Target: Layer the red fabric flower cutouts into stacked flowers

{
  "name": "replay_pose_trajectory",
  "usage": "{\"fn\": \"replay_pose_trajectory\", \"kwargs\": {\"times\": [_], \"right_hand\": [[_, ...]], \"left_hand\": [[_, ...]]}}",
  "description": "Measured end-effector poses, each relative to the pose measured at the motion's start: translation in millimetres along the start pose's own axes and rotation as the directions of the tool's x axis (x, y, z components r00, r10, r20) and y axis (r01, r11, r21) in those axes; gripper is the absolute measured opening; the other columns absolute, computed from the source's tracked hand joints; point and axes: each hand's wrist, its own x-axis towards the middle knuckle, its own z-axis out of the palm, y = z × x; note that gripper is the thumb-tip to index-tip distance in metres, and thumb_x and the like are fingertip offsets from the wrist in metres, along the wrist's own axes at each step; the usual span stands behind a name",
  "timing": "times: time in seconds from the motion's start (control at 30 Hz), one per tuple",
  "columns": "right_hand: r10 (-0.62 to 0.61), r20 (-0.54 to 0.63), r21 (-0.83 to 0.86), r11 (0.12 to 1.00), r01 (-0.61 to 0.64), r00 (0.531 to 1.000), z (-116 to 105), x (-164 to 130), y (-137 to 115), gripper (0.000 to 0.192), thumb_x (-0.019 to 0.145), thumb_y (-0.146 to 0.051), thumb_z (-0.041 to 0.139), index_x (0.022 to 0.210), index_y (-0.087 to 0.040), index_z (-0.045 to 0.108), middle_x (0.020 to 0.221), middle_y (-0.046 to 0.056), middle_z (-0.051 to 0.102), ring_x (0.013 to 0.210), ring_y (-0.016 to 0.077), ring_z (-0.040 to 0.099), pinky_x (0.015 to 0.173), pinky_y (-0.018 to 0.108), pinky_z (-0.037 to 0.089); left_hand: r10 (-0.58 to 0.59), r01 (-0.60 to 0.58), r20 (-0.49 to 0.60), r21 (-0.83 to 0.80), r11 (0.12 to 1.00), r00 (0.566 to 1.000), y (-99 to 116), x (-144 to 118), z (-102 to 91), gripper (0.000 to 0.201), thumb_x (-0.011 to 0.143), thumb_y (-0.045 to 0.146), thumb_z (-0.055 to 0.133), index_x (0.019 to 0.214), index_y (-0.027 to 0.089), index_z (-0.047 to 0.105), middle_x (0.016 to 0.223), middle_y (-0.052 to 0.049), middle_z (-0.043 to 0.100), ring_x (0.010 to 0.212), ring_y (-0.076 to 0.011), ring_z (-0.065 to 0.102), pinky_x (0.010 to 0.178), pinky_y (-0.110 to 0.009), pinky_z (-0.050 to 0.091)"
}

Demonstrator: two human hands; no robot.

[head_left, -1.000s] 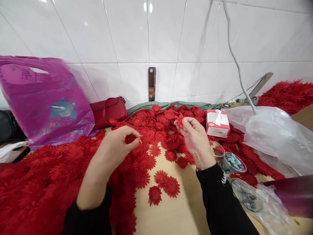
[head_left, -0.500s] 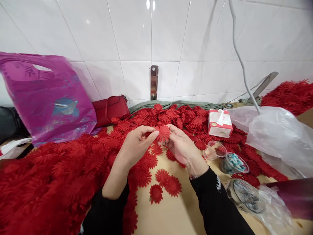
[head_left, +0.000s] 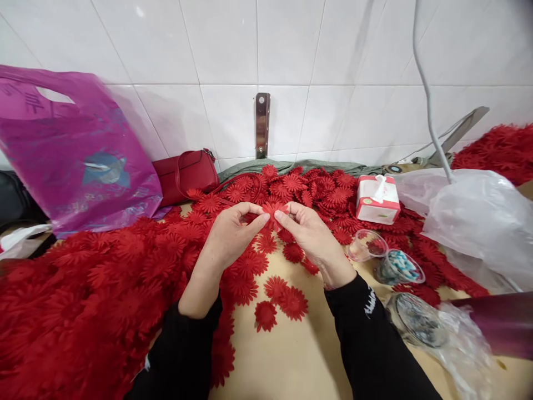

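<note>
Both hands meet above the bench [head_left: 287, 361]: the left hand [head_left: 231, 239] and the right hand [head_left: 310, 239] each pinch an edge of one red fabric flower [head_left: 273, 213], held up between the fingertips over the spread of loose flowers [head_left: 250, 266]. A tissue box [head_left: 377, 200] and small clear cups [head_left: 366, 244] sit to the right. To handle it well, I'd say keep the pinch light at the petal edges, so the layers stay flat and centred.
</note>
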Motion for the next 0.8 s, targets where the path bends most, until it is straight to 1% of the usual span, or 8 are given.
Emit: {"fn": "replay_pose_trajectory", "kwargs": {"times": [0.2,0.3,0.37,0.43,0.53,0.63,0.73,0.8], "right_hand": [[0.001,0.005,-0.099,0.995,0.000,1.000,8,-4,-10,0.032,0.099,-0.042,0.055,0.073,-0.022,0.053,0.070,-0.004,0.054,0.066,0.0123,0.047,0.066,0.028,0.038],[-0.028,0.171,-0.192,0.979,0.061,0.985,7,-8,-16,0.021,0.098,-0.037,0.060,0.084,-0.021,0.065,0.081,-0.002,0.064,0.075,0.0133,0.056,0.073,0.028,0.045],[-0.021,0.214,-0.238,0.969,0.073,0.977,3,-8,-15,0.014,0.095,-0.033,0.065,0.100,-0.021,0.071,0.094,0.001,0.071,0.085,0.0148,0.062,0.081,0.029,0.049],[-0.016,0.130,-0.260,0.964,0.049,0.991,-4,-6,-12,0.022,0.094,-0.031,0.067,0.112,-0.021,0.072,0.105,0.004,0.075,0.093,0.0168,0.066,0.088,0.033,0.051],[-0.049,-0.050,-0.226,0.973,0.037,0.998,-11,-2,-7,0.025,0.094,-0.036,0.067,0.113,-0.020,0.073,0.109,0.006,0.075,0.097,0.0191,0.067,0.095,0.037,0.051],[-0.112,-0.155,-0.136,0.986,0.091,0.981,-12,-3,-12,0.027,0.095,-0.043,0.068,0.110,-0.021,0.073,0.109,0.006,0.074,0.101,0.0199,0.068,0.099,0.039,0.051],[-0.128,-0.150,-0.037,0.992,0.124,0.980,-11,-5,-19,0.031,0.095,-0.049,0.068,0.112,-0.024,0.072,0.111,0.004,0.074,0.105,0.0194,0.067,0.102,0.038,0.051],[-0.099,-0.099,0.038,0.994,0.103,0.990,-11,-6,-22,0.034,0.091,-0.050,0.074,0.113,-0.025,0.071,0.109,0.003,0.073,0.103,0.0183,0.067,0.100,0.036,0.052]], "left_hand": [[0.046,-0.039,-0.028,0.206,0.978,0.999,6,-4,-13.0,0.019,0.086,0.040,0.071,0.088,0.022,0.078,0.093,-0.003,0.079,0.085,-0.0221,0.069,0.083,-0.034,0.049],[0.104,-0.019,-0.170,0.440,0.898,0.980,7,-11,-32.2,0.010,0.084,0.030,0.074,0.090,0.024,0.079,0.099,-0.005,0.079,0.090,-0.0260,0.070,0.087,-0.037,0.049],[0.176,0.014,-0.282,0.562,0.827,0.943,9,-18,-47.6,0.022,0.079,0.026,0.080,0.101,0.026,0.079,0.111,-0.007,0.077,0.100,-0.0303,0.069,0.092,-0.040,0.049],[0.226,-0.007,-0.306,0.580,0.815,0.925,14,-25,-58.8,0.036,0.074,0.025,0.084,0.110,0.027,0.079,0.118,-0.008,0.075,0.108,-0.0328,0.068,0.095,-0.041,0.049],[0.221,-0.100,-0.266,0.405,0.909,0.938,22,-28,-56.9,0.027,0.082,0.026,0.078,0.108,0.026,0.080,0.111,-0.006,0.077,0.104,-0.0285,0.068,0.091,-0.037,0.052],[0.153,-0.156,-0.199,0.000,0.988,0.968,26,-21,-33.6,0.020,0.090,0.027,0.069,0.107,0.023,0.080,0.090,-0.004,0.075,0.083,-0.0201,0.067,0.076,-0.031,0.053],[0.046,-0.077,-0.103,-0.318,0.945,0.994,21,-11,-7.8,0.039,0.085,0.025,0.077,0.124,0.023,0.073,0.075,0.001,0.068,0.069,-0.0142,0.061,0.065,-0.026,0.049],[-0.014,-0.018,-0.073,-0.422,0.906,0.997,15,-6,2.9,0.049,0.080,0.025,0.081,0.128,0.022,0.068,0.076,0.002,0.067,0.067,-0.0121,0.059,0.064,-0.025,0.048]]}}
